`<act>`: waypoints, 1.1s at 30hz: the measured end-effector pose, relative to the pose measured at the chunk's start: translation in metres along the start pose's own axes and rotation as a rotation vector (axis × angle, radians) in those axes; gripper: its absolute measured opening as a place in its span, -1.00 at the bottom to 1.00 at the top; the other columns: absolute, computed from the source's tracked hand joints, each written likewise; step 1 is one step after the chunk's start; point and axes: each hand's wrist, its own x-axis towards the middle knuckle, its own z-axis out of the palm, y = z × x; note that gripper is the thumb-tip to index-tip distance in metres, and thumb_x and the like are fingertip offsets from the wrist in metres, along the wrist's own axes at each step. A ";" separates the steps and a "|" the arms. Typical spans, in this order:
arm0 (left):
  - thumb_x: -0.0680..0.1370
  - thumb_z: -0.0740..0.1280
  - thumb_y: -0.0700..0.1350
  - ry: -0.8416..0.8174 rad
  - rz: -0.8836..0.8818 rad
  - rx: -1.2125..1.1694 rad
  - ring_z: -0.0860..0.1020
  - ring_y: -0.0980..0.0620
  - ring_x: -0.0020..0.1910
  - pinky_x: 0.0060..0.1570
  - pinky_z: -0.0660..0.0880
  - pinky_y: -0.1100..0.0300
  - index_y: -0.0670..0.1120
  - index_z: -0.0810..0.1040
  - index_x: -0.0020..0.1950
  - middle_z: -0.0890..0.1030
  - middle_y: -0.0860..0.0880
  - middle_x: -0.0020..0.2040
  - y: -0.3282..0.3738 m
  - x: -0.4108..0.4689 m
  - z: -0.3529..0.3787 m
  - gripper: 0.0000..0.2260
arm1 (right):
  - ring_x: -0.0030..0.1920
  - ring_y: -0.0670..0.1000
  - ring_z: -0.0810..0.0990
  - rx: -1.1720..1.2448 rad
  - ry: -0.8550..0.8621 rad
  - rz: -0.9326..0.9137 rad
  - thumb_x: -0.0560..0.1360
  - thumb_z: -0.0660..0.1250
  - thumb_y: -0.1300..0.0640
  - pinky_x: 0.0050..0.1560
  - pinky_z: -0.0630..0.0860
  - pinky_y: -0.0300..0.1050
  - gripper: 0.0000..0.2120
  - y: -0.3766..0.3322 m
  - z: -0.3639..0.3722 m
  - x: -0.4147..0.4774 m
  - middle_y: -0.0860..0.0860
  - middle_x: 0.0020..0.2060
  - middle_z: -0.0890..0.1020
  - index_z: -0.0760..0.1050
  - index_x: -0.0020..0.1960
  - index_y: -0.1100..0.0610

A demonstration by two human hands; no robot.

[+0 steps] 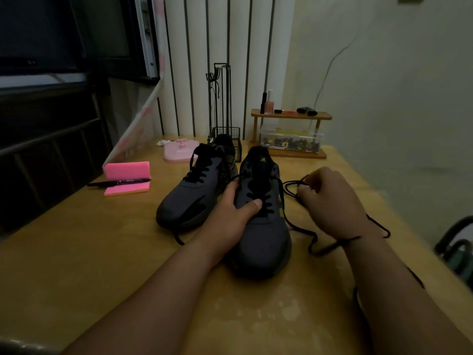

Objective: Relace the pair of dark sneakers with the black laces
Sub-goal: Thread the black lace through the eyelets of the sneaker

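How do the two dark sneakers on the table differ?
The left sneaker is laced far up its tongue; the right sneaker is laced only at the lowest eyelets, its lace trailing loose over the table. No hand grips the left sneaker; the left hand grips the right sneaker while the right hand pinches its lace. Both are dark grey, upright.

The right-hand sneaker [263,226] bears a yellow three-stripe Adidas logo [262,159] on its tongue. The black marker [120,182] has pale print on its barrel, too small to read.
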 end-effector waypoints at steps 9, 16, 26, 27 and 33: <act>0.62 0.43 0.04 0.150 0.157 0.269 0.47 0.33 0.25 0.06 0.36 0.54 0.14 0.32 0.55 0.47 0.19 0.38 -0.004 0.001 0.000 -0.47 | 0.15 -0.13 0.51 0.296 -0.040 -0.342 0.67 0.29 0.06 0.10 0.54 -0.20 -0.58 -0.019 0.030 -0.003 -0.06 0.21 0.43 0.38 0.48 -0.23; 0.66 0.33 -0.15 0.213 0.305 0.477 0.46 0.30 0.09 -0.02 0.44 0.45 0.31 0.31 0.42 0.35 0.15 0.20 0.003 -0.004 -0.007 -0.53 | 0.05 -0.01 0.56 0.357 0.035 -0.274 0.66 0.12 0.20 -0.04 0.53 -0.05 -0.76 -0.017 0.028 0.008 -0.05 0.02 0.57 0.51 0.13 -0.05; 0.66 0.31 0.09 0.117 0.475 1.004 0.41 0.03 0.08 0.14 0.50 -0.07 0.20 0.58 0.30 0.33 0.11 -0.03 0.031 0.036 0.007 -0.78 | -0.06 -0.13 0.60 0.537 -0.009 -0.136 0.64 0.33 0.12 -0.14 0.55 -0.14 -0.92 -0.017 0.031 0.015 -0.11 -0.05 0.62 0.52 0.03 -0.05; 0.66 0.30 0.10 0.099 0.469 1.025 0.42 0.01 0.09 0.16 0.49 -0.11 0.21 0.59 0.27 0.32 0.11 -0.05 0.034 0.040 0.008 -0.80 | -0.05 -0.11 0.60 0.566 -0.014 -0.122 0.64 0.32 0.13 -0.12 0.56 -0.12 -0.91 -0.015 0.031 0.016 -0.10 -0.04 0.62 0.53 0.03 -0.05; 0.62 0.39 0.10 -0.009 0.356 0.917 0.48 0.04 0.01 0.09 0.51 -0.04 0.18 0.60 0.03 0.43 0.11 -0.03 0.046 0.049 0.007 -0.96 | 0.06 -0.08 0.61 0.652 -0.079 -0.133 0.71 0.15 0.14 -0.05 0.52 -0.11 -0.76 -0.011 0.033 0.015 -0.10 0.06 0.64 0.56 0.14 -0.10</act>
